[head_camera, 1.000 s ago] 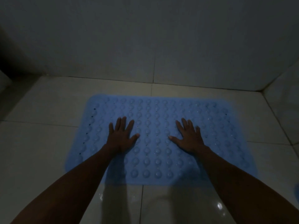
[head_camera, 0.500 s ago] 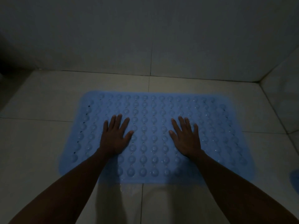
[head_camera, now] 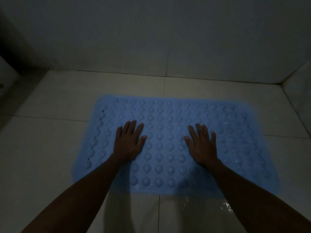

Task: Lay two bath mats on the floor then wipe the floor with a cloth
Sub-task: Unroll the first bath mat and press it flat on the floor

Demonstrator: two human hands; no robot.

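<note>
A blue bath mat (head_camera: 170, 145) lies flat on the tiled floor (head_camera: 42, 148). The left hand (head_camera: 128, 145) and right hand (head_camera: 202, 148) press on it, fingers straight and spread.

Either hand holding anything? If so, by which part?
Nothing held. Left hand and right hand lie flat, fingers straight, on the blue bath mat.

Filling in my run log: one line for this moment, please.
step: mat one laid | left hand: flat on mat | right hand: flat on mat | floor: tiled

Both hands (head_camera: 129, 145) (head_camera: 202, 147) slid slightly nearer on bath mat (head_camera: 170, 145).
</note>
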